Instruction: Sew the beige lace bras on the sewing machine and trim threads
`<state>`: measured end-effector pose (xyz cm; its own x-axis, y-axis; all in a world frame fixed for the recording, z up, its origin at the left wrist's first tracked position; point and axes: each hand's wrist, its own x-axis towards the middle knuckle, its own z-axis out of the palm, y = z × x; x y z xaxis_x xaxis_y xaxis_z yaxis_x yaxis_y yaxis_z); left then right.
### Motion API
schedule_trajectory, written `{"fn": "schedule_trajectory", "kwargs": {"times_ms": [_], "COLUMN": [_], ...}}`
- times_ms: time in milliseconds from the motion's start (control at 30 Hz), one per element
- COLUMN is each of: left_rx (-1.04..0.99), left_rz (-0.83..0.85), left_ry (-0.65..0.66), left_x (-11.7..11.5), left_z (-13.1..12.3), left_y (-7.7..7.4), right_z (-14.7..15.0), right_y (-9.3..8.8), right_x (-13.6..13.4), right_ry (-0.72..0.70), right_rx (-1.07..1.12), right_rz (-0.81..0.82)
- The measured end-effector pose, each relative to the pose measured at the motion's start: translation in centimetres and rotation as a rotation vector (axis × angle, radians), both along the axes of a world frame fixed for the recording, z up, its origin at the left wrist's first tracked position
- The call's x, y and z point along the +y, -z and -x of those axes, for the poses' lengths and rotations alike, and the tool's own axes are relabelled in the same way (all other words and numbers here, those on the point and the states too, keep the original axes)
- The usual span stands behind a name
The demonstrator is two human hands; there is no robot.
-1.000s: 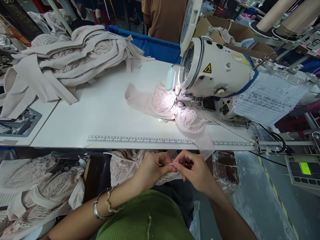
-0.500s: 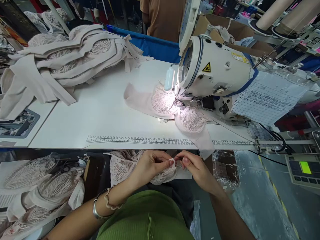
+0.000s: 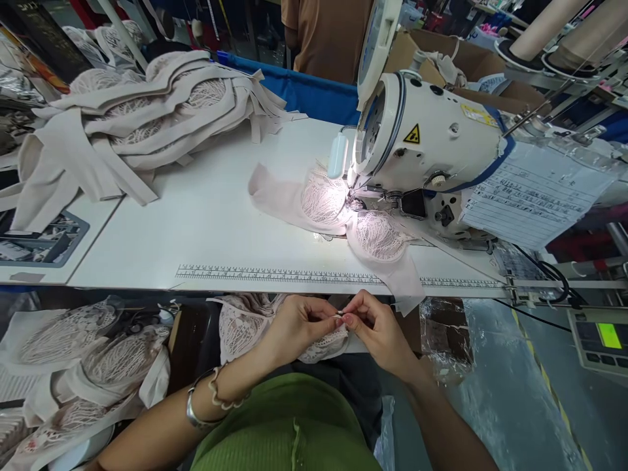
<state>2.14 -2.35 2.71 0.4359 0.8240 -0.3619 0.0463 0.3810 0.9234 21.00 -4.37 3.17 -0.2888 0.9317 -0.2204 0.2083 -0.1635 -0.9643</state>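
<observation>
My left hand (image 3: 300, 328) and my right hand (image 3: 377, 332) meet in front of the table edge, over my lap. Both are closed in a pinch, fingertips almost touching, on a thin white strip (image 3: 338, 316) mostly hidden by the fingers. Beneath my left hand lies a pale lace bra (image 3: 240, 333), partly covered by the hand and wrist. Beyond the hands, another pale pink lace bra (image 3: 379, 237) lies on the table under the lit needle area of the sewing machine (image 3: 434, 140), one wing hanging over the front edge.
A heap of pale bras (image 3: 161, 118) covers the table's back left. More lace pieces (image 3: 98, 366) lie low at the left. A printed ruler (image 3: 275, 273) runs along the front edge. A control panel (image 3: 601, 337) is at the right. A person in brown (image 3: 326, 39) stands behind.
My right hand's fingers have shifted and closed in nearer to my left fingertips, so less of the white strip shows. The whole view has slid slightly; the bra under the machine stays put.
</observation>
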Motion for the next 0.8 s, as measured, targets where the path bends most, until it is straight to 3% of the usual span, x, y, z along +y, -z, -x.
{"fn": "schedule_trajectory", "kwargs": {"times_ms": [200, 400, 567, 700, 800], "left_rx": [-0.058, -0.04, -0.028, -0.041, -0.049], "left_rz": [-0.024, -0.043, -0.06, -0.048, -0.055], "left_ry": [0.013, 0.026, 0.023, -0.023, -0.055], "left_x": [-0.3, -0.3, -0.4, -0.3, -0.2], "left_z": [-0.3, -0.3, -0.2, 0.0, 0.2], "left_y": [0.2, 0.0, 0.4, 0.8, 0.9], "right_z": [-0.1, -0.6, -0.4, -1.1, -2.0], "right_y": [0.9, 0.3, 0.4, 1.4, 2.7], "right_x": [-0.5, -0.3, -0.4, -0.9, -1.3], "right_ry": [0.032, -0.032, 0.02, 0.115, 0.031], "right_rx": [0.094, 0.054, 0.022, 0.121, -0.012], "right_rz": [0.005, 0.055, 0.033, -0.035, -0.117]}}
